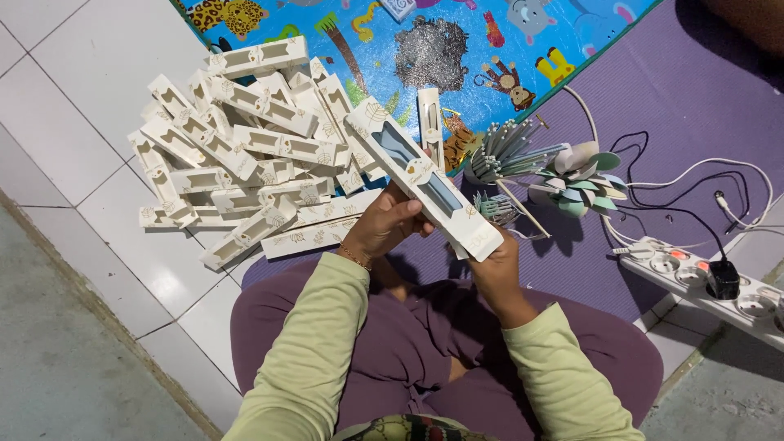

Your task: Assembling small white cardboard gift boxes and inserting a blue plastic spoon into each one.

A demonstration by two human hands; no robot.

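- I have both hands clamped on one long cream carton box [425,178] at the middle of the frame, lying on a slant from upper left to lower right.
- My left hand [388,222] grips it from underneath near its middle; my right hand [494,265] closes around its lower right end.
- Through the box's cut-out windows I see a grey-blue thing inside; I cannot tell what it is.
- In the upper left of the frame lies a pile of matching cream boxes [245,147], stacked loosely across one another; what they hold I cannot tell.
- To the right of centre lies a bundle of thin pale sticks [510,151], just beside a paper flower [581,178] with green and white petals.
- At the right edge sits a white power strip [694,282] with a black plug in it and cables trailing away.
- The pile rests on a white tiled floor [90,98]; a purple mat [694,106] lies under the flower, and a blue animal-print play mat [425,41] fills the top of the frame.
- My lap shows at the bottom, in purple trousers and pale green sleeves.
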